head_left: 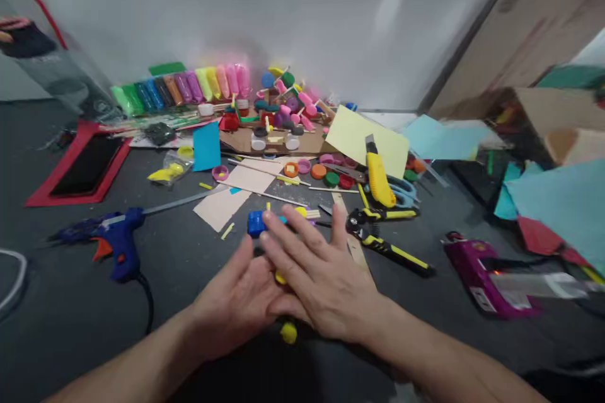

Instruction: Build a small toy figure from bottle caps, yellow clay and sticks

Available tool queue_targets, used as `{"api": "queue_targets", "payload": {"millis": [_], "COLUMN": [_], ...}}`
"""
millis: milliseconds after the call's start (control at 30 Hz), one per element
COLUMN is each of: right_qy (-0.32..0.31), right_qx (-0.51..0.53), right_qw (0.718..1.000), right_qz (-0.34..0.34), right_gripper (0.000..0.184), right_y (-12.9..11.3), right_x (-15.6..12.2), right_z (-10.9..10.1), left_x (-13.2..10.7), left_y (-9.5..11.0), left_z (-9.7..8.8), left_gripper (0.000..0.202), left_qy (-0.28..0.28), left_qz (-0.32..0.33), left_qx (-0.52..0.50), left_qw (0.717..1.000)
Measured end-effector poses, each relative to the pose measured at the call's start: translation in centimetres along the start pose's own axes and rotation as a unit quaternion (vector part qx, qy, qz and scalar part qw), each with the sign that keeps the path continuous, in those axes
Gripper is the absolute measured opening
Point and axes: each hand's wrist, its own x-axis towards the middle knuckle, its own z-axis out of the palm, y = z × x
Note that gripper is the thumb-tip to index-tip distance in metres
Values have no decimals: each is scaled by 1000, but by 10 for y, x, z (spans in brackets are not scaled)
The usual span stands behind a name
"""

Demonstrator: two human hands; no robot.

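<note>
bare hands (326, 283): 2 | blue plastic glue gun with orange trigger (125, 227): 1 | yellow plastic utility knife (379, 179): 1 | black-and-yellow wire stripper (386, 247): 1 | flat black smartphone (87, 164): 1 | shiny magenta box (467, 264): 1 | bright-blue paper rectangle (207, 147): 1 | pale-yellow paper sheet (355, 135): 1

Left of the black-and-yellow wire strippers (382, 245), the person's left hand (241, 302) is turned palm up, and the right hand (326, 280) lies flat over it, fingers outstretched; a yellow bit (280, 278) shows between the palms. A blue block (256, 224) lies left of the strippers too, beyond the fingers. Just behind the strippers lies a yellow cutter (379, 177); to their right, a purple box (475, 271); well to their left, a blue glue gun (125, 245).
</note>
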Motion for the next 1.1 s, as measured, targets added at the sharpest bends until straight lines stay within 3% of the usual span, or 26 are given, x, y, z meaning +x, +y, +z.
{"api": "queue_targets", "payload": {"millis": [67, 133, 267, 367, 533, 667, 733, 833, 967, 1100], "right_qy": [-8, -17, -41, -69, -31, -45, -52, -24, 50, 106], "right_qx": [-1, 7, 53, 68, 25, 41, 51, 30, 52, 108], "right_qw": [1000, 1000, 992, 987, 998, 993, 990, 997, 997, 988], "right_qz": [-5, -26, -103, -129, -57, -98, -117, -70, 5, 32], "right_gripper": [64, 66, 75, 72, 62, 68, 68, 61, 55, 36], "right_y": [1, 0, -6, -7, 2, -1, -4, -1, 13, 23], "right_x": [-3, -5, -3, -2, -6, -5, -4, -3, -6, -9], "right_z": [1, 2, 4, 2, -3, -1, 0, -1, -6, -9], "left_x": [1, 0, -5, -9, -7, -5, -5, -4, -2, -2], "left_y": [-2, 0, 13, 16, 7, 11, 12, 8, 6, 10], "left_z": [-3, -6, -10, -9, -5, -7, -9, -8, -3, -2], "left_gripper": [38, 39, 81, 87, 69, 78, 73, 59, 44, 45], "left_qy": [3, 9, 31, 25, -54, -17, -17, -24, 7, 28], "left_qz": [-12, -15, 6, 10, -15, 8, -2, -19, -2, -6], "left_qx": [1, -10, -56, -52, -60, -51, -39, -32, 35, 3], "left_qw": [1000, 1000, 998, 998, 997, 999, 999, 999, 999, 1000]}}
